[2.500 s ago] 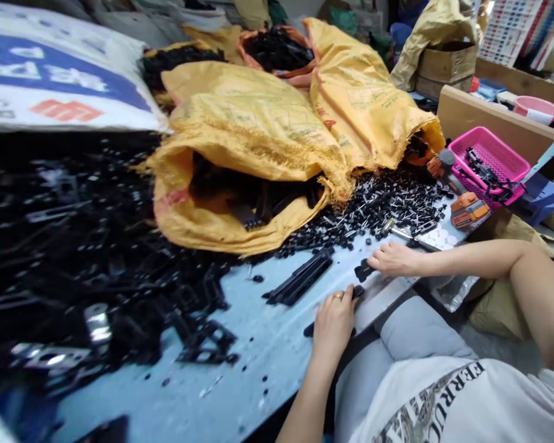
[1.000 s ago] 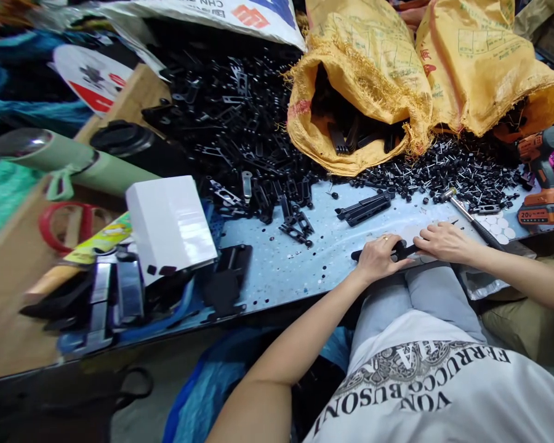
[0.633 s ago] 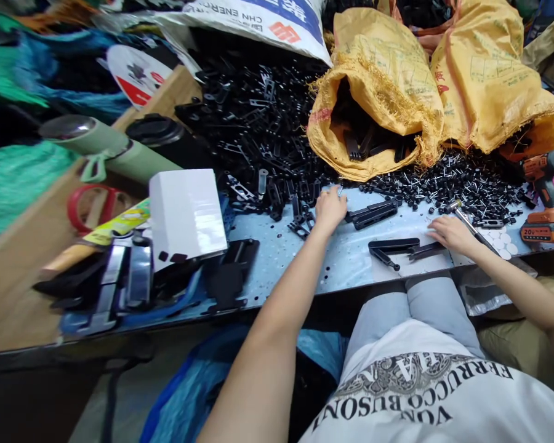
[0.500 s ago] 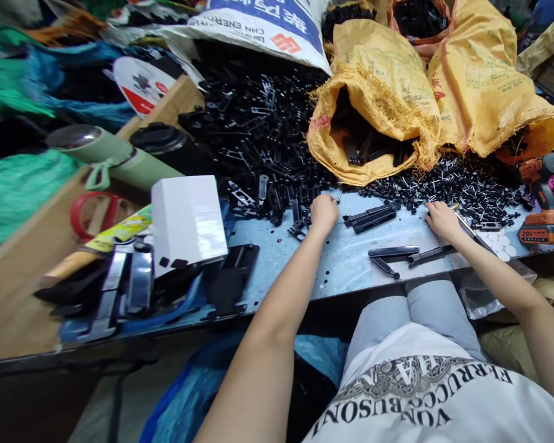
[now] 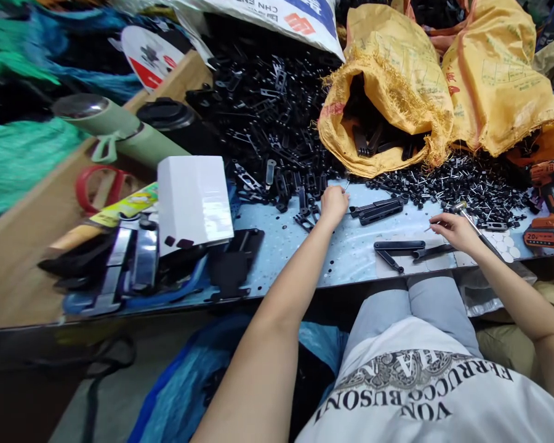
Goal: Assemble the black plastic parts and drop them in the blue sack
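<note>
One head-worn camera looks forward and down, close over the blue worktable (image 5: 286, 246), yellow sack (image 5: 388, 67) at its far edge.

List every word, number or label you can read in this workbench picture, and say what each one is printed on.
"VON BUSONI" and "FERRUCC": white T-shirt, upside down to the camera.
"CHN ENE", cut off at the edge: white woven sack.
"20V": orange drill battery.
Yellow woven sacks, round white-and-red card, yellow-green packet: print too blurred to read.
</note>
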Available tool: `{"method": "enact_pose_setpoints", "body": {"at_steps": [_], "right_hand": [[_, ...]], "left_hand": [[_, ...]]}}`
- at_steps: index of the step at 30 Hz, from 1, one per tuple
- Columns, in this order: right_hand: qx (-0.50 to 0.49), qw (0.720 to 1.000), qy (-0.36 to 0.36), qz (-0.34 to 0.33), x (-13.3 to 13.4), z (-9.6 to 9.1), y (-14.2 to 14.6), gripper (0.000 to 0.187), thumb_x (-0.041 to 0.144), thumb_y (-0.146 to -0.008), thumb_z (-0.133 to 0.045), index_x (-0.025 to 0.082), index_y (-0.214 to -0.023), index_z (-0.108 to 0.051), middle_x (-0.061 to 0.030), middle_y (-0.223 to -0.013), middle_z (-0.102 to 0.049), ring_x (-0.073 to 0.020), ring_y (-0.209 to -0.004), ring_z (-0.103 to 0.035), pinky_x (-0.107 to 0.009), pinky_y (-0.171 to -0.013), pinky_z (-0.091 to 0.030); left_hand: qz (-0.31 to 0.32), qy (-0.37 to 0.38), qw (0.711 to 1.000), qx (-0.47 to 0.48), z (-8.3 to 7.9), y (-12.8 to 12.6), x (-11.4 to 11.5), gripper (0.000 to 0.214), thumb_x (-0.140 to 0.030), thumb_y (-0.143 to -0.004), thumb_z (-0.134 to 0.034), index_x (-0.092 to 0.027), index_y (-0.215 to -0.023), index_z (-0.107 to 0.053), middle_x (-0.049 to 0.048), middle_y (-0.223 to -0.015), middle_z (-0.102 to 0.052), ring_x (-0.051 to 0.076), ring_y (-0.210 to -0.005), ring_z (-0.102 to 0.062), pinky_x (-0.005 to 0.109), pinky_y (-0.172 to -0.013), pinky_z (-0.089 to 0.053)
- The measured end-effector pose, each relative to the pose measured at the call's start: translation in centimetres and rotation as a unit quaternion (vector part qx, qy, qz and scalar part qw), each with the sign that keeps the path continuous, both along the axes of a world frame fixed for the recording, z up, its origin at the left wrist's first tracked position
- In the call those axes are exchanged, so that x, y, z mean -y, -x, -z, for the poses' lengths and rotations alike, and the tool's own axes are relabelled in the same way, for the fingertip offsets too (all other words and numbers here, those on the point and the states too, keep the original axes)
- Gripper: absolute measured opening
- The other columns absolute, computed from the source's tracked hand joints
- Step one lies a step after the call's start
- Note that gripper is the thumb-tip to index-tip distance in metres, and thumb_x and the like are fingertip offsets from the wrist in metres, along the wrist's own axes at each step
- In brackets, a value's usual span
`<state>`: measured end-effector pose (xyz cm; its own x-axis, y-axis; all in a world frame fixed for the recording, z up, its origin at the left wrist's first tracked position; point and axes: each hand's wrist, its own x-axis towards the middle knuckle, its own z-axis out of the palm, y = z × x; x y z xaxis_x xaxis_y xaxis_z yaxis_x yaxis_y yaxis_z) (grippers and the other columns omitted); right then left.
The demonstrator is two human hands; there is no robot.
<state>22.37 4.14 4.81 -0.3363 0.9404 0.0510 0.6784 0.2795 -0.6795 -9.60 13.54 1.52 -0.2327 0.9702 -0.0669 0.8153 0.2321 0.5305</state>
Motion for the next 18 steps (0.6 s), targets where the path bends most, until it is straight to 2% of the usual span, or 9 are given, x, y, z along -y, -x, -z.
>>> {"method": "enact_pose_setpoints", "body": {"at_steps": [2, 5, 7, 9, 11, 14, 18], "right_hand": [[-0.012, 0.998, 0.061, -0.018, 0.8, -0.2, 0.3, 0.024, 0.033, -0.086, -0.051, 0.016, -0.096, -0.065, -0.0051, -0.088, -0.069, -0.015, -0.075, -0.063, -0.025, -0.07, -0.048], [0.047, 0.997, 0.059, -0.035, 1.6, -0.6, 1.0, 0.019, 0.028, -0.086, -0.052, 0.016, -0.091, -0.066, -0.0054, -0.088, -0.07, -0.0155, -0.077, -0.063, -0.025, -0.072, -0.047], [0.128, 0.99, 0.027, -0.054, 2.0, -1.4, 1.6, 0.018, 0.022, -0.086, -0.05, 0.017, -0.091, -0.066, -0.007, -0.092, -0.07, -0.0168, -0.081, -0.063, -0.026, -0.074, -0.046], [0.229, 0.969, 0.005, -0.091, 2.5, -2.5, 2.4, 0.02, 0.014, -0.086, -0.047, 0.016, -0.09, -0.066, -0.0085, -0.093, -0.069, -0.0182, -0.084, -0.063, -0.025, -0.073, -0.043], [0.321, 0.938, -0.002, -0.132, 2.9, -3.5, 3.2, 0.024, 0.006, -0.084, -0.044, 0.015, -0.088, -0.065, -0.0095, -0.09, -0.069, -0.0187, -0.08, -0.063, -0.025, -0.068, -0.041], [0.39, 0.905, -0.009, -0.172, 2.7, -4.3, 4.0, 0.026, 0.001, -0.081, -0.043, 0.014, -0.089, -0.064, -0.0107, -0.088, -0.069, -0.0187, -0.076, -0.064, -0.024, -0.062, -0.037], [0.38, 0.905, -0.004, -0.19, 1.3, -3.4, 4.2, 0.021, 0.012, -0.086, -0.046, 0.016, -0.09, -0.066, -0.0097, -0.086, -0.07, -0.0197, -0.078, -0.064, -0.024, -0.064, -0.037]], "left_hand": [[0.009, -0.044, 0.999, -0.015, -0.8, -0.4, 2.0, 0.026, -0.031, -0.089, -0.041, -0.012, -0.091, -0.06, 0.0133, -0.095, -0.061, 0.024, -0.095, -0.052, 0.034, -0.086, -0.037], [0.069, -0.097, 0.992, -0.03, -1.8, -1.4, 6.3, 0.036, -0.035, -0.092, -0.034, -0.014, -0.083, -0.062, 0.0116, -0.087, -0.062, 0.023, -0.088, -0.055, 0.032, -0.08, -0.041], [0.147, -0.076, 0.986, -0.022, -2.1, -2.3, 9.0, 0.038, -0.036, -0.091, -0.034, -0.016, -0.079, -0.064, 0.0101, -0.081, -0.062, 0.022, -0.081, -0.057, 0.032, -0.076, -0.043], [0.224, -0.035, 0.974, -0.016, -2.0, -3.1, 10.9, 0.039, -0.037, -0.091, -0.035, -0.017, -0.075, -0.065, 0.0093, -0.076, -0.061, 0.022, -0.077, -0.057, 0.032, -0.073, -0.044], [0.269, 0.0, 0.963, -0.03, -1.8, -3.7, 11.7, 0.039, -0.034, -0.09, -0.036, -0.016, -0.072, -0.066, 0.0097, -0.073, -0.061, 0.022, -0.075, -0.058, 0.032, -0.072, -0.046], [0.284, 0.029, 0.954, -0.094, -2.1, -4.4, 11.6, 0.033, -0.027, -0.088, -0.04, -0.014, -0.074, -0.067, 0.0117, -0.078, -0.061, 0.023, -0.075, -0.059, 0.033, -0.073, -0.047], [0.323, 0.05, 0.932, -0.158, -3.6, -5.4, 10.9, 0.026, -0.018, -0.085, -0.044, -0.012, -0.073, -0.066, 0.0139, -0.084, -0.06, 0.023, -0.074, -0.061, 0.034, -0.072, -0.047]]}}
